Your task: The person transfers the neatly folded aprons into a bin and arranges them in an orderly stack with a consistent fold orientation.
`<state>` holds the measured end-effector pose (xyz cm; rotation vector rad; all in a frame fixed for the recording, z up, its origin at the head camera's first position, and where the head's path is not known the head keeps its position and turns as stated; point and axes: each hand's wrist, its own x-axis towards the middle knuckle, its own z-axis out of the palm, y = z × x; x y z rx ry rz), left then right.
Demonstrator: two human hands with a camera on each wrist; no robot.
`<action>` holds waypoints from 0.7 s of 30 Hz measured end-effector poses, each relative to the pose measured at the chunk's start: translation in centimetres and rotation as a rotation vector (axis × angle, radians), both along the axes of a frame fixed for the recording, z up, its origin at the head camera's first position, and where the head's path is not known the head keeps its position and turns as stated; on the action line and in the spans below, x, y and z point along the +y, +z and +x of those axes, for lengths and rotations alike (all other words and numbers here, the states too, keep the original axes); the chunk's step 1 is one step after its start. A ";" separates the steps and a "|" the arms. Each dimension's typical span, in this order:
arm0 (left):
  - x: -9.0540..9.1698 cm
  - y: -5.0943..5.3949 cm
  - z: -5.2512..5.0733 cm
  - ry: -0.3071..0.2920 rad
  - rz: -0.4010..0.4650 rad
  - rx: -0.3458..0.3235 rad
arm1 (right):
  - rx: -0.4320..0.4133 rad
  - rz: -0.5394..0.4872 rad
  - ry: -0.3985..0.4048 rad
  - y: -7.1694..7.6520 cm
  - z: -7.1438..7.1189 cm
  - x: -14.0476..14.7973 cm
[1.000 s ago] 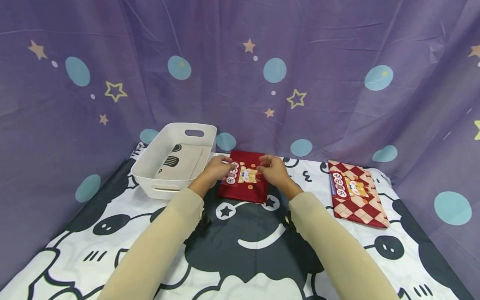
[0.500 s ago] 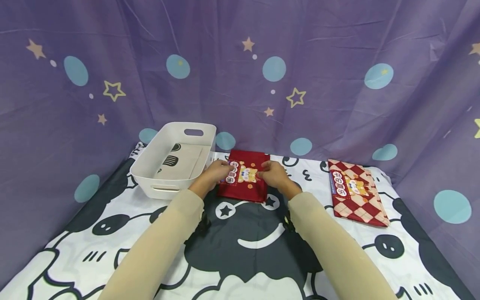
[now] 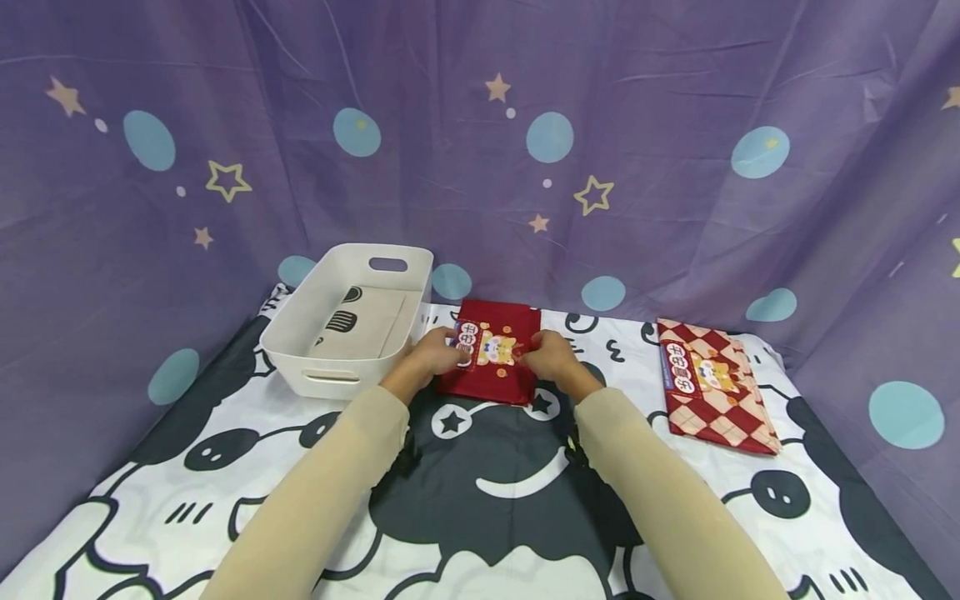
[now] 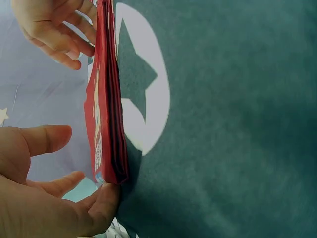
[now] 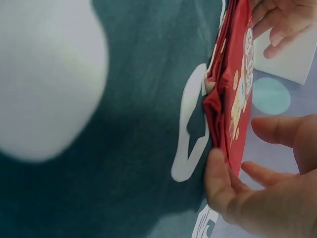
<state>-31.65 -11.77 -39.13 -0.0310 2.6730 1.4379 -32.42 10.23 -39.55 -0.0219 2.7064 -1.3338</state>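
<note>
- Fingers (image 4: 106, 201) of the left hand (image 4: 44, 208) spread, tips touching the red cloth's (image 3: 495, 346) end, thumb lifted off it!
- Right hand (image 5: 275, 201) mirrors it: fingers parted, tips at the opposite end, thumb clear.
- Red cloth lies flat mid-frame, folded in layers; flanking it this way probably steadies or evens them.
- White bin (image 3: 300, 379) just left of centre, beige cloth (image 3: 375, 325) inside, perhaps kept there out of the way.
- Checked cloth (image 3: 720, 392) sits at right, well apart.
- Cartoon cover (image 3: 480, 454) dresses the surface; purple curtain (image 3: 450, 50), starred and spotted, walls the background.
</note>
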 end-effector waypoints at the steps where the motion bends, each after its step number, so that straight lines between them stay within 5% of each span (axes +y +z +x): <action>1: 0.0 0.0 0.0 0.000 0.007 0.000 | -0.013 -0.012 -0.010 0.0 0.0 0.1; 13: 0.0 -0.1 0.0 0.051 0.097 -0.074 | -0.200 -0.324 -0.165 -0.3 -0.6 0.1; 21: 0.4 -0.3 -0.2 0.103 0.235 -0.084 | -0.269 -0.467 -0.180 0.0 -0.9 0.4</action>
